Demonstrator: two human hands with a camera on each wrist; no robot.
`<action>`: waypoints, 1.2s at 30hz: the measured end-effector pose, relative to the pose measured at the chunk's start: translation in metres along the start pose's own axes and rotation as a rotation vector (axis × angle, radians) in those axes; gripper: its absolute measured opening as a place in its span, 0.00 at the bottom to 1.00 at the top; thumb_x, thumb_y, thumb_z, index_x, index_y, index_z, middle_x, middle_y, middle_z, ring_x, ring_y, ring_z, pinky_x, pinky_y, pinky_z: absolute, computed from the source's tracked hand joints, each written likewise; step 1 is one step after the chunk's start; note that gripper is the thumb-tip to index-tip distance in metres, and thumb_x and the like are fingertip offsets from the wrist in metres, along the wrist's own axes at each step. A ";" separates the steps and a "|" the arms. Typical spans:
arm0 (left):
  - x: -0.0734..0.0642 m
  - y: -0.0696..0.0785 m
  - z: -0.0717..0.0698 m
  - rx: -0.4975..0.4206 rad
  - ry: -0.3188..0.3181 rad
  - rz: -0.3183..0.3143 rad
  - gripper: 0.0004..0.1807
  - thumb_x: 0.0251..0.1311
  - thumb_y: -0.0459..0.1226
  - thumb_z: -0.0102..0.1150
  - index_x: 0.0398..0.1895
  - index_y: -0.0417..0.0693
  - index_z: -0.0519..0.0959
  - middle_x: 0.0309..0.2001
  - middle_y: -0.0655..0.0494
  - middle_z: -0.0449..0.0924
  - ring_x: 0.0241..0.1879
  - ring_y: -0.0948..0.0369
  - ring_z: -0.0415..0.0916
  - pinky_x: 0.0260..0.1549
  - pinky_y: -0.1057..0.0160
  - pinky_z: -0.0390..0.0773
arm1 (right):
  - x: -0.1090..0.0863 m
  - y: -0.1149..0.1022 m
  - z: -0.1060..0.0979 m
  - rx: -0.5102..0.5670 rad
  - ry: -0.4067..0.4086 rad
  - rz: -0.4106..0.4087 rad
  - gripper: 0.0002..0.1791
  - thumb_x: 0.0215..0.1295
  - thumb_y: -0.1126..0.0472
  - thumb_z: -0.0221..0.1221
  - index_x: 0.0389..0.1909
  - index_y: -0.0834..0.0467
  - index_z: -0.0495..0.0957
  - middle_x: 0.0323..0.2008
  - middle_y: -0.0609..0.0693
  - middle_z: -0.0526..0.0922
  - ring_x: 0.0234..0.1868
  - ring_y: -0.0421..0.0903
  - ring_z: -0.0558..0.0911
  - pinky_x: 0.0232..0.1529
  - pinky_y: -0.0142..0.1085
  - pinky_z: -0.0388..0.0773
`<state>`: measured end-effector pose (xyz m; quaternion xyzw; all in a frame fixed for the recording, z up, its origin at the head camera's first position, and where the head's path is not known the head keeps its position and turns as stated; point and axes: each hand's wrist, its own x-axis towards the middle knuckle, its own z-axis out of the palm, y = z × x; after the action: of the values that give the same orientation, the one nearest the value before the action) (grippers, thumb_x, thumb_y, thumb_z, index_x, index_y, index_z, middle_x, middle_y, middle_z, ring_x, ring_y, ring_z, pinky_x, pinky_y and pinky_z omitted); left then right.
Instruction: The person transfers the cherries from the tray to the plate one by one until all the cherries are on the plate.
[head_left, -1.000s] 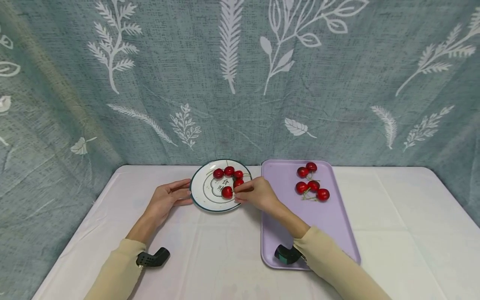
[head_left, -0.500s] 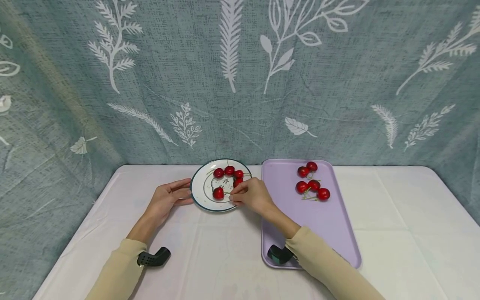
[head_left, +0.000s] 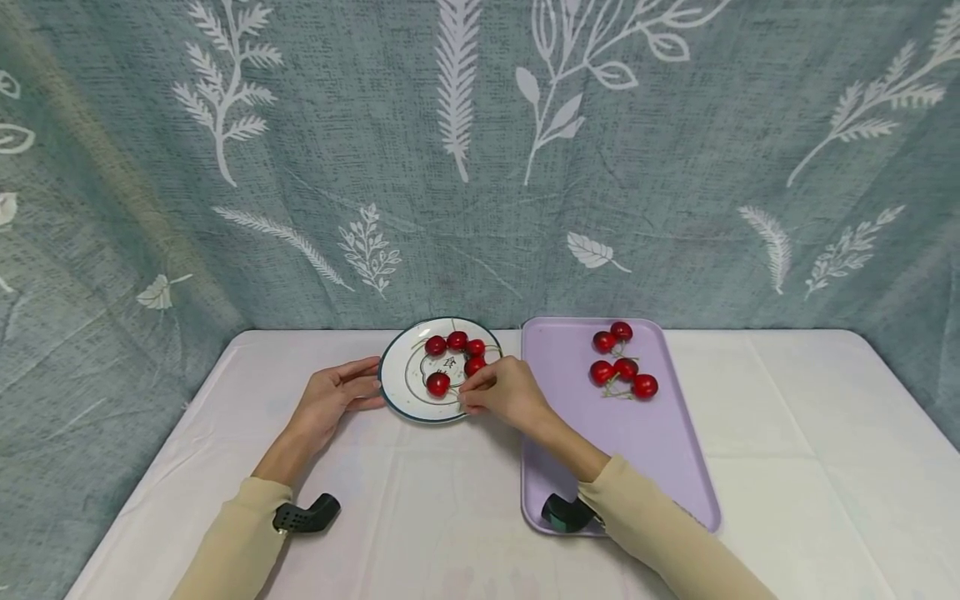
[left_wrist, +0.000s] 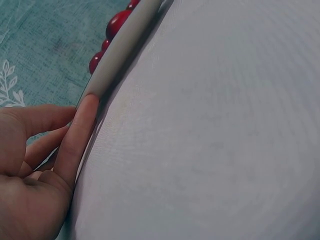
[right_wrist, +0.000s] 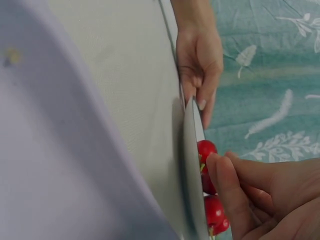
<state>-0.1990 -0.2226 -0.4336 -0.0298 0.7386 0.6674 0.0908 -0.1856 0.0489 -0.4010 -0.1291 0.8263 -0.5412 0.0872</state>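
On the white plate (head_left: 408, 404) with a dark rim, several red cherries (head_left: 457, 341) curve along the far and right sides. My left hand (head_left: 330, 404) holds the plate's left edge; in the left wrist view one finger (left_wrist: 80, 135) lies against its outer wall and others reach the rim. At the plate's right side, my right hand (head_left: 506, 392) pinches the stem of a cherry (head_left: 438, 384) near the plate's front. Whether that cherry touches the plate is unclear. The right fingers (right_wrist: 227, 182) hide part of the cherries in the right wrist view.
To the right of the plate lies a lilac tray (head_left: 622, 450) with several stemmed cherries (head_left: 626, 369) toward its far end. My right forearm (head_left: 660, 517) crosses the tray. A white cloth (head_left: 420, 517) covers the table, and a blue-green leaf-patterned curtain (head_left: 480, 250) stands behind.
My right hand has moved slightly left and toward me, bringing the pinched cherry left across the plate's front; in the last half second it has barely shifted. The left hand stays at the rim.
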 end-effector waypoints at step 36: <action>-0.002 0.003 0.001 -0.008 -0.007 -0.003 0.29 0.66 0.25 0.51 0.71 0.30 0.61 0.66 0.31 0.63 0.45 0.65 0.81 0.47 0.63 0.85 | -0.031 0.012 -0.182 0.047 0.051 0.130 0.22 0.68 0.62 0.61 0.57 0.72 0.75 0.48 0.62 0.84 0.40 0.42 0.86 0.51 0.40 0.85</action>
<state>-0.1971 -0.2216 -0.4305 -0.0290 0.7355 0.6703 0.0941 -0.2093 0.2214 -0.3392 -0.0595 0.8219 -0.5569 0.1042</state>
